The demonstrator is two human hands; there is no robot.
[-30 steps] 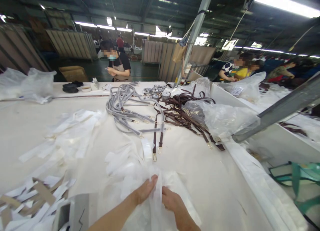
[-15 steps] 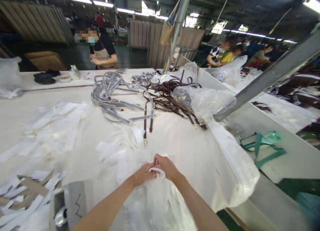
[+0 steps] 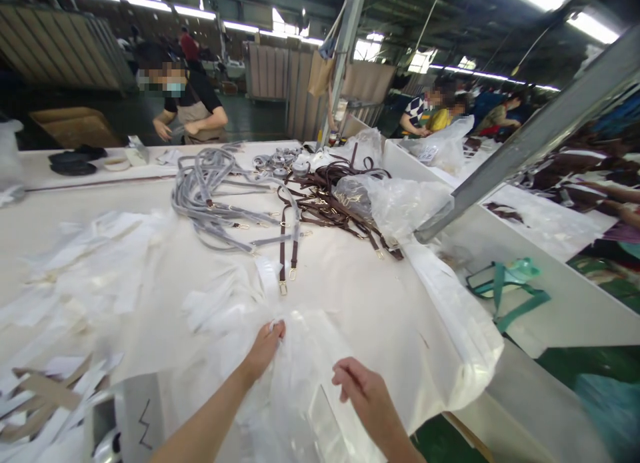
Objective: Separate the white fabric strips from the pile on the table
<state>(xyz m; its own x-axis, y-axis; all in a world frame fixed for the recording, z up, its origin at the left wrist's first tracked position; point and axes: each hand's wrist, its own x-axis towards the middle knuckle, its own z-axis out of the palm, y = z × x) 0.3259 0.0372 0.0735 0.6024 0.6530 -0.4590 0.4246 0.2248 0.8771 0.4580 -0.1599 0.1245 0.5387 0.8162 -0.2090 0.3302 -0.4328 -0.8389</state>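
A clear plastic bag (image 3: 295, 383) lies spread in front of me on the padded white work surface. My left hand (image 3: 266, 348) pinches its upper part, with a bit of the film showing at the fingertips. To the right of the bag, my right hand (image 3: 364, 391) has its fingers curled together; whether they grip any film I cannot make out. Past my left hand, a dark brown strap (image 3: 283, 253) with metal clasps points towards me. White sheets (image 3: 225, 296) of thin material lie to the left of the bag.
Grey-wrapped straps (image 3: 210, 196) and a tangle of brown straps (image 3: 345, 196) lie farther back. A slanted metal post (image 3: 480, 176) rises on the right. A tape dispenser (image 3: 130, 416) stands at lower left near paper strips (image 3: 45, 396). A masked person (image 3: 193, 109) stands beyond the table.
My hands, together at the bag's gathered top before, are now apart. The right has moved right and down, the left slightly left. The bag lies more spread out.
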